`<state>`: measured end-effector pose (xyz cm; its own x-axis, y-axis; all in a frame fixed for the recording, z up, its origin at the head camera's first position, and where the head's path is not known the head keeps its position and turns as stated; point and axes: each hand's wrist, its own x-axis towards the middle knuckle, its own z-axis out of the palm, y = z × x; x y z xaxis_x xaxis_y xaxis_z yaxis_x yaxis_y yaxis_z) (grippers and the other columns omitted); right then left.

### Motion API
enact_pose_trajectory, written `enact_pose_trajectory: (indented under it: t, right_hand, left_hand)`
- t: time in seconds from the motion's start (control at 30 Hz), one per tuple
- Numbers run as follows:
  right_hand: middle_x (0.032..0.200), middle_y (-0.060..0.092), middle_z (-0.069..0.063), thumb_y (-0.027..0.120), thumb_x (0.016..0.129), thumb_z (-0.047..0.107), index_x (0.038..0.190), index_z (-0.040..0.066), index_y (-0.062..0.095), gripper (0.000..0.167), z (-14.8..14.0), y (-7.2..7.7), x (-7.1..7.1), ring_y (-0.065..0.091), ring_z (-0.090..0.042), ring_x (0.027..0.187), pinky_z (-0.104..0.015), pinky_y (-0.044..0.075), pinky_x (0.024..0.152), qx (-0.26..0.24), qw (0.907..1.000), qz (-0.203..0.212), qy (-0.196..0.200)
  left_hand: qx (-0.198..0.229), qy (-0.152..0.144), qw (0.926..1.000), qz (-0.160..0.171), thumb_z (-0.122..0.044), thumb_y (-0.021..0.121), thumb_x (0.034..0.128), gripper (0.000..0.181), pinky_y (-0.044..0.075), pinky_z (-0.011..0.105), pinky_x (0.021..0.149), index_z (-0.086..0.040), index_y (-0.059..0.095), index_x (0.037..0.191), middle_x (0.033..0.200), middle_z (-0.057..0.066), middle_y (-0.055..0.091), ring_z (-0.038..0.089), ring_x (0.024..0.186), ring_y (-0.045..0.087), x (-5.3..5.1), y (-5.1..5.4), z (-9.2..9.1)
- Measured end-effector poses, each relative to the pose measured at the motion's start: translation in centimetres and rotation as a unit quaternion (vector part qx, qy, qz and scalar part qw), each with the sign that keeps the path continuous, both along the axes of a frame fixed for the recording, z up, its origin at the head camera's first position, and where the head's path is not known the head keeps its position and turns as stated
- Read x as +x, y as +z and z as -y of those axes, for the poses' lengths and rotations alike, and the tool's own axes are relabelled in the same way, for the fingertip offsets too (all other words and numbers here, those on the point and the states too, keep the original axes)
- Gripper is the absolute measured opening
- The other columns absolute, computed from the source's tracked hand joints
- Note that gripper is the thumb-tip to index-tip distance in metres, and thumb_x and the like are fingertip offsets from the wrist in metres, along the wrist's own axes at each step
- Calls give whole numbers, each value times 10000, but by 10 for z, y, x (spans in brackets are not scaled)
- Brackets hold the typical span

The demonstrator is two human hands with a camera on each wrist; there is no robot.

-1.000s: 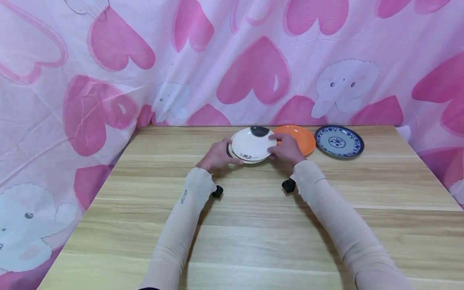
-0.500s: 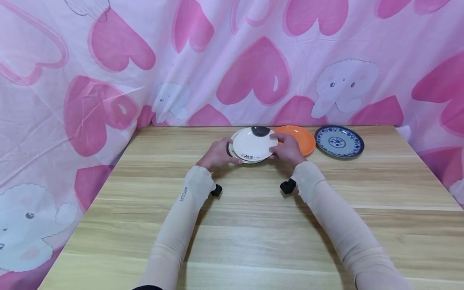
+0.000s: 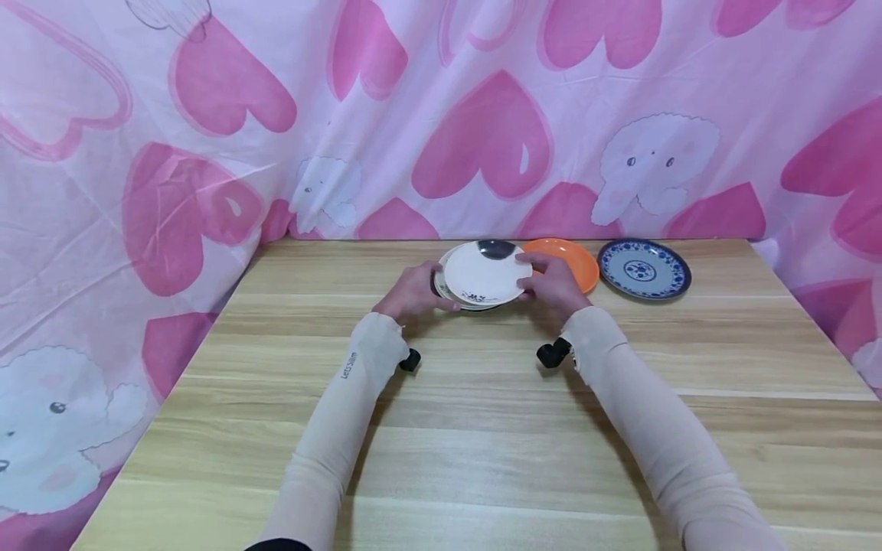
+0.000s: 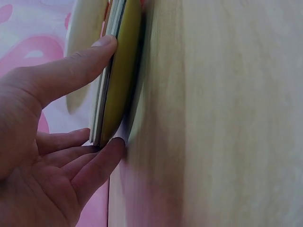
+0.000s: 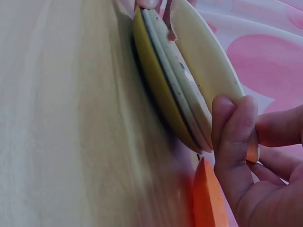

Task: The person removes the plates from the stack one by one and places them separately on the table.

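White plate with dark rim patch [image 3: 485, 277]: just above the stack of plates [image 5: 171, 85], a gap showing between them in the right wrist view. Right hand [image 3: 556, 286] pinches its right rim between thumb and fingers. Left hand [image 3: 412, 292] is curled round the stack's left side. Judged risks: the one-sided pinch on smooth glaze may let the plate pivot and chip against the stack; a loosened left grip could let the stack slide. Orange plate [image 3: 577, 265], just beside the right hand, could be knocked by a low sideways move. Blue-and-white floral plate [image 3: 644, 268], farther right on the bench [image 3: 468, 428], seems less exposed.
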<state>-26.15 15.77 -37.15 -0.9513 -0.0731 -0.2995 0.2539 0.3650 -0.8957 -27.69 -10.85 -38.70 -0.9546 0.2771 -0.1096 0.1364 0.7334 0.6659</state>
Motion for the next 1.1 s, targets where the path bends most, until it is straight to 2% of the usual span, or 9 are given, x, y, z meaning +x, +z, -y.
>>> enact_pose_trajectory:
  t: [0.1,0.23,0.37,0.67,0.87,1.1]
  right_hand:
    - [1550,454,-86,569,972,36,1509,223,461,580,-3,5,2,637,-190,916,-321,591,906,-22,9999,135,34]
    - [1534,471,-94,558,982,45,1515,222,453,570,-7,8,5,619,-204,953,-337,587,912,-70,9998,137,140]
    - [1540,470,-104,567,973,24,1517,190,447,581,-13,7,6,614,-198,944,-318,598,858,-121,9994,16,313]
    - [1507,488,-146,579,953,-7,1489,108,470,558,-32,1,14,620,-139,873,-225,582,730,-47,9958,-119,903]
    - [1519,446,-96,569,959,14,1476,150,489,540,-43,1,18,593,-178,896,-237,561,740,75,9938,-21,1112]
    - [1502,439,-117,571,952,-17,1442,152,526,520,-50,4,24,590,-183,788,-236,547,672,99,9902,82,1389]
  left_hand:
    - [95,16,9999,89,-288,927,683,982,351,442,1208,-20,417,1479,1483,207,512,329,1391,465,-1,0,0]
    - [74,31,9999,94,-291,928,680,986,345,449,1211,-29,416,1481,1489,203,508,330,1397,458,-2,0,2]
    - [20,-2,10000,54,-284,931,672,982,348,456,1208,-27,424,1473,1481,202,517,335,1393,465,-2,1,2]
    - [-21,-126,9998,-131,-244,929,667,866,435,425,1124,-24,497,1384,1335,179,617,306,1238,564,-2,2,0]
    - [49,-90,9999,-32,-250,933,666,876,433,434,1121,-19,492,1387,1342,183,608,312,1241,558,-2,2,1]
    - [30,-60,10000,36,-264,926,678,864,432,439,1123,-49,490,1392,1342,169,610,306,1243,558,-2,1,1]
